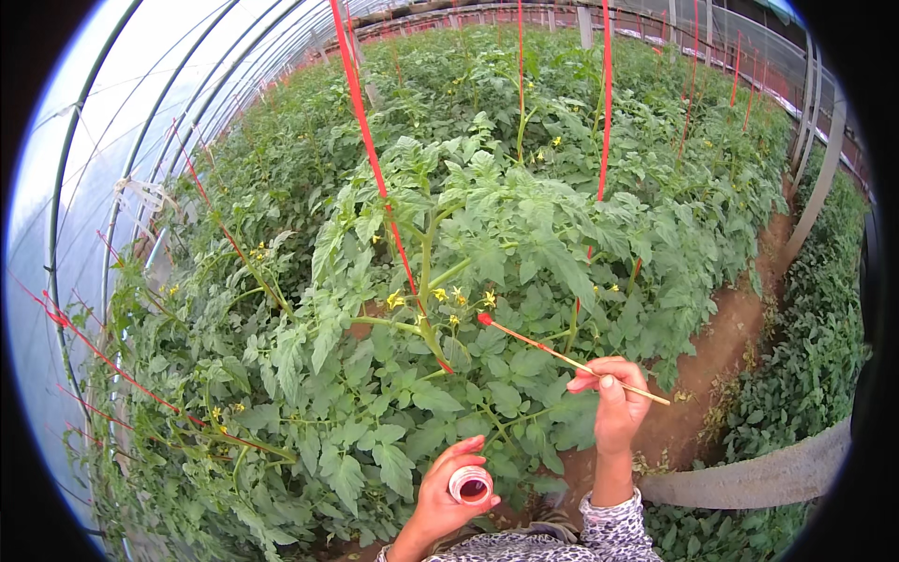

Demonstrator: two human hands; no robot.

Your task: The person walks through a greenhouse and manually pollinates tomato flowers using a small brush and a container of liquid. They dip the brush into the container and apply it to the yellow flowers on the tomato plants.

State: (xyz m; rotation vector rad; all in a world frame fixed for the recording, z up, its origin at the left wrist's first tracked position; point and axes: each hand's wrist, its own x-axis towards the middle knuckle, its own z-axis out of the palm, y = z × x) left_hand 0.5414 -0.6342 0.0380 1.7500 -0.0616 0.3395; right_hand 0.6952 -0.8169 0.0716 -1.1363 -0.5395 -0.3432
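Observation:
In my left hand (449,492), low in the head view, is a small open jar (470,486) with dark red liquid inside. My right hand (618,397) pinches a thin wooden stick (581,366) between thumb and fingers. Its red-coated tip (484,319) points up and left, close to yellow tomato flowers (489,299); whether it touches them I cannot tell. These flowers hang beside the thick green stem (426,263) of a tomato plant, along which a red strap (372,158) runs down.
Dense tomato plants (491,393) surround my hands, with more red straps (607,98) rising among them. A curved grey post (751,467) crosses the lower right beside a dirt path (730,344). Greenhouse hoops (60,183) and plastic film stand at left.

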